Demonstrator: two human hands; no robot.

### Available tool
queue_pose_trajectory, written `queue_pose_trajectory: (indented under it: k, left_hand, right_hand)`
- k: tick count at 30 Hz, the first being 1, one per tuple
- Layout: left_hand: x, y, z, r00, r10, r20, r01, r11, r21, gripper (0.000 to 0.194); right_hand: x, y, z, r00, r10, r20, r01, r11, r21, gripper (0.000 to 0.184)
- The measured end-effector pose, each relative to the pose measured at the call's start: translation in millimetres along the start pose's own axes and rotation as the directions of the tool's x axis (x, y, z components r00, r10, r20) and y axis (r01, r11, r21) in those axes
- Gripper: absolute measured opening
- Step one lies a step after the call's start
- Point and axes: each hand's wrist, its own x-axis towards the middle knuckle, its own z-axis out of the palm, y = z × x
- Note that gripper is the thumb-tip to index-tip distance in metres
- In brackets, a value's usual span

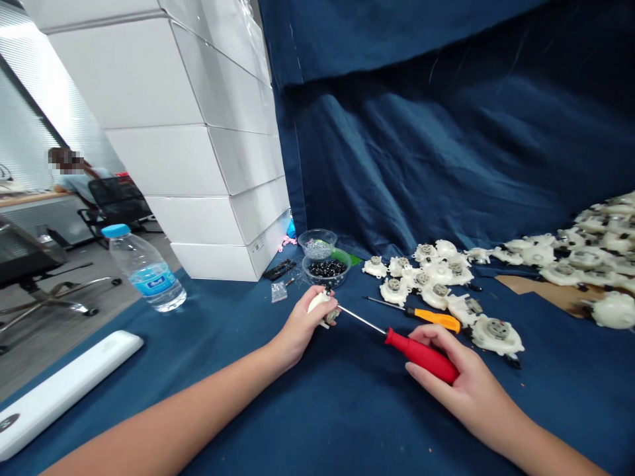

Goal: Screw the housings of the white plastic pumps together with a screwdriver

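Note:
My left hand [301, 327] grips a small cream plastic motor housing [317, 303], held just above the blue cloth and partly hidden by the fingers. In my right hand [459, 373] is a red-handled screwdriver [421, 356], its handle resting between thumb and fingers. The metal shaft points left, and its tip meets the housing or stops right beside it; I cannot tell which. Beyond the red tool lies a second screwdriver with an orange handle [436, 320]. A clear bowl of small black parts [326, 270] stands just behind my left hand.
Several similar cream housings [496, 334] spread along the back, heaped higher at far right over brown cardboard [540, 294]. White boxes [218, 261] are stacked at back left. A water bottle [149, 274] and a long white device [69, 390] sit left. A person [82, 175] sits in the background.

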Motion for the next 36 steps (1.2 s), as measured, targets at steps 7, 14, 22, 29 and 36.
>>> queue_pose_trajectory:
  k: [7, 14, 22, 29, 36]
  left_hand:
    - [0.6, -2.0, -0.6, 1.0, 0.017, 0.003, -0.017, 1.0, 0.011, 0.033]
    - [-1.8, -0.4, -0.4, 1.0, 0.013, 0.023, -0.014, 0.999, 0.053, 0.032]
    - [-0.9, -1.2, -0.2, 1.0, 0.02, 0.018, -0.02, 0.999, 0.027, 0.032]
    - [-0.1, -0.4, -0.5, 1.0, 0.026, -0.001, -0.026, 0.999, 0.038, 0.031]
    - [-1.4, -1.5, -0.2, 0.999, 0.03, 0.033, -0.032, 0.998, 0.059, 0.03]
  right_hand:
    - [-0.5, -0.6, -1.1, 1.0, 0.015, 0.018, -0.015, 1.0, 0.011, 0.023]
    - [-0.8, 0.3, -0.9, 0.999, 0.022, 0.04, -0.023, 0.999, 0.028, 0.023]
    - [-1.1, -0.9, -0.1, 0.999, 0.027, 0.028, -0.028, 0.999, 0.025, 0.023]
    - [-1.3, -0.9, -0.8, 0.999, 0.019, 0.043, -0.021, 0.999, 0.038, 0.022]
    - [0.1, -1.4, -0.7, 0.998, 0.031, 0.057, -0.034, 0.999, 0.042, 0.021]
